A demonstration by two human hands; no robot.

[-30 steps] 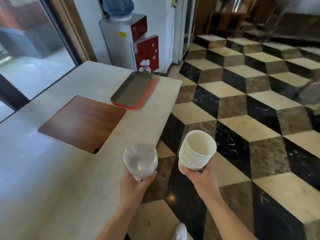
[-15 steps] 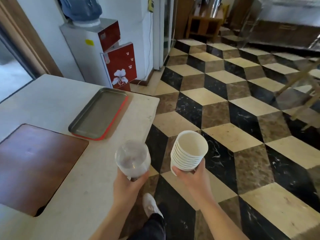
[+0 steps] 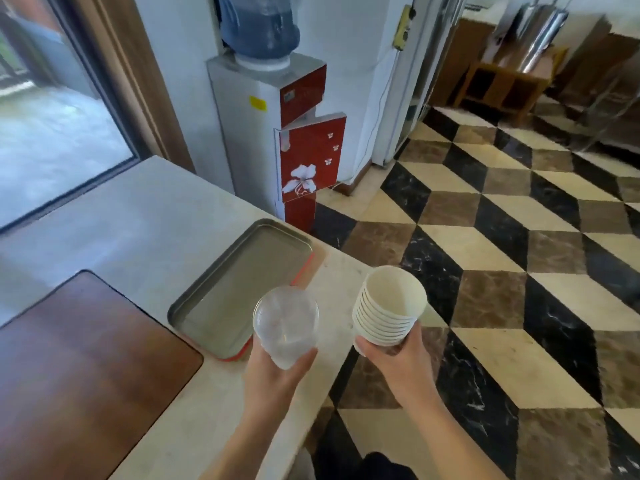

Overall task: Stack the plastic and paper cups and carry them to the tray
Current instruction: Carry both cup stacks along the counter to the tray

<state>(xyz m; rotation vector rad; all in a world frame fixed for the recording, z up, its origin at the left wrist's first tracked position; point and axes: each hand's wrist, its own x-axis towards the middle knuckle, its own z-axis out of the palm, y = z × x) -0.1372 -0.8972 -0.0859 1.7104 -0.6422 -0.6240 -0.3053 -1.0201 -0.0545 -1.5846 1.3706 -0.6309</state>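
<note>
My left hand [image 3: 273, 377] grips a stack of clear plastic cups [image 3: 285, 322] from below, mouth up, hanging just over the near right corner of the tray [image 3: 221, 289]. The tray is a grey metal rectangle with a red rim, lying on the pale stone counter [image 3: 138, 220]. My right hand [image 3: 398, 365] holds a stack of several white paper cups [image 3: 389, 306], tilted mouth up, out past the counter's right edge over the floor.
A brown wooden board [image 3: 79, 368] is set into the counter left of the tray. A red and white water dispenser [image 3: 284, 133] stands beyond the counter's far end. Checkered tile floor [image 3: 519, 271] spreads to the right. A window [image 3: 52, 133] is at the left.
I have walked along the counter toward the tray, which is now much closer. Both hands have carried their cup stacks forward; the plastic stack now overlaps the tray's near corner.
</note>
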